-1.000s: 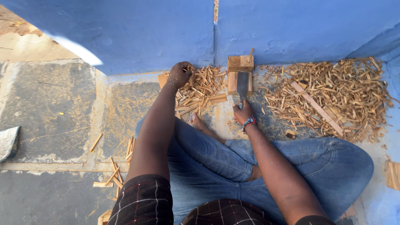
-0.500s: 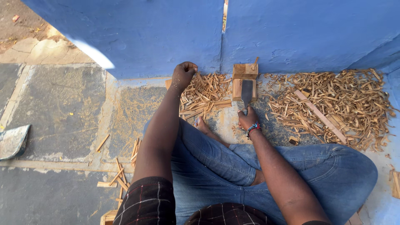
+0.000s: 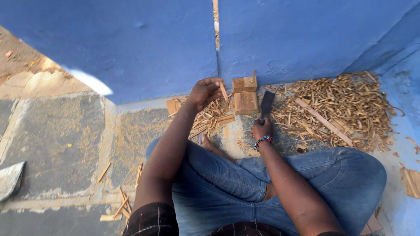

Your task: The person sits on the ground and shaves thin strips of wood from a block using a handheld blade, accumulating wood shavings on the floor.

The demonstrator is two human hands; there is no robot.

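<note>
- Head view: the person sits cross-legged on the stone floor facing a blue wall, jeans-clad knees spread wide so the work sits in easy reach between them.
- The left hand is clenched round a thin wood stick, pinching it at the left edge of the wooden block; the stick tilts toward the block, which looks placed to serve as a chopping base.
- The right hand, with a beaded bracelet at the wrist, is grasping the handle of a flat dark blade. The blade points away from the body, just right of the block and apart from the stick, seemingly held ready.
- A heap of wood slivers lies to the right against the wall, with one long flat slat on top; a smaller pile of split pieces lies under the left forearm. The split wood seems kept to the sides, leaving the block bare.
- A few loose sticks lie by the left knee.
- Against the earlier frames: the left hand was lower on the small pile, apparently picking; now it is raised with the stick beside the block. The right hand with the blade has hardly moved, and the camera has tipped slightly.
</note>
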